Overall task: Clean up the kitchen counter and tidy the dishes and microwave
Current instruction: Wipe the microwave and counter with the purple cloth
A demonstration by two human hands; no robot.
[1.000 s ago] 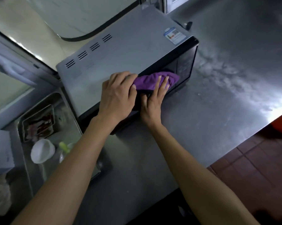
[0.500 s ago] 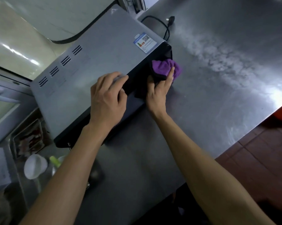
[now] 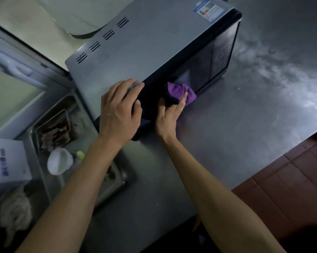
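Two hands are laid on the microwave [image 3: 154, 46], which stands on the steel table [image 3: 245, 125]: the left hand [image 3: 118, 110] is rested flat on its top front edge with loosely bent fingers and nothing held, while the right hand [image 3: 169, 114] is pressed with straight fingers against a purple cloth [image 3: 181, 91] on the dark door. To the left, a white cup [image 3: 59, 160] and a metal tray [image 3: 52, 130] are seen in the sink [image 3: 50, 194].
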